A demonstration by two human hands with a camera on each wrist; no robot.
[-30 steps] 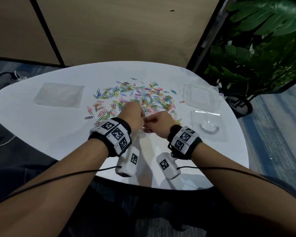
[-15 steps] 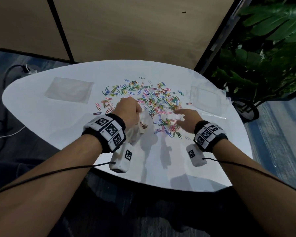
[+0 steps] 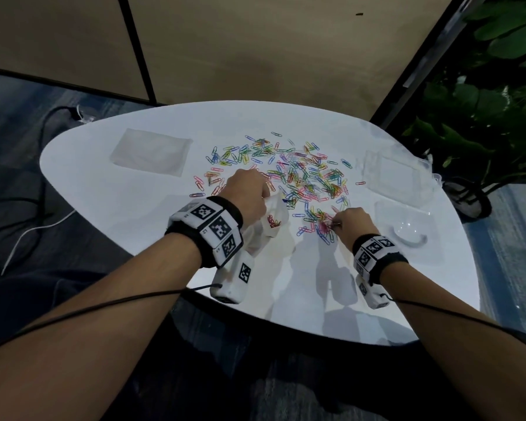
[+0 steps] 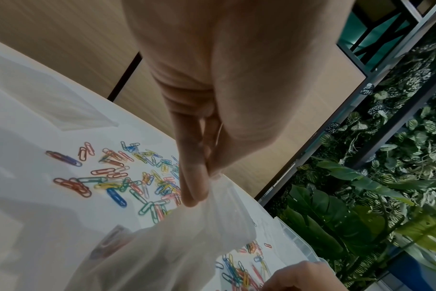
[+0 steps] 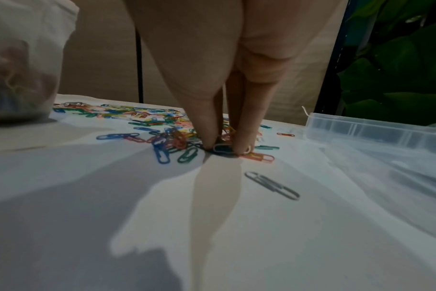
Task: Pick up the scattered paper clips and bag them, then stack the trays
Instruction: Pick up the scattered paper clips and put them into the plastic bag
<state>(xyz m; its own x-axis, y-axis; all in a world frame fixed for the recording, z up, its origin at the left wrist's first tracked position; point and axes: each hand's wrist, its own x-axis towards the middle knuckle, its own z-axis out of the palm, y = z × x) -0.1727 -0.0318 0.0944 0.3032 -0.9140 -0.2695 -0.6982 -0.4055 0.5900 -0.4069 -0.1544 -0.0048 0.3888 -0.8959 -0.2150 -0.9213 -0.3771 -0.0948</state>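
Head view: no legible writing. Left hand point(image 3: 249, 198) pinches the plastic bag point(image 3: 266, 226) rim; right hand point(image 3: 353, 223) fingertips point(image 5: 242, 146) close on paper clips point(image 5: 222, 148) beneath them.

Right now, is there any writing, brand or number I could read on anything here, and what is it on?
No readable words, brands or numbers.
Black-and-white square code patterns on the left wristband, right wristband and white wrist camera housings: patterns, not text; tiny marks beside them are too small to read.
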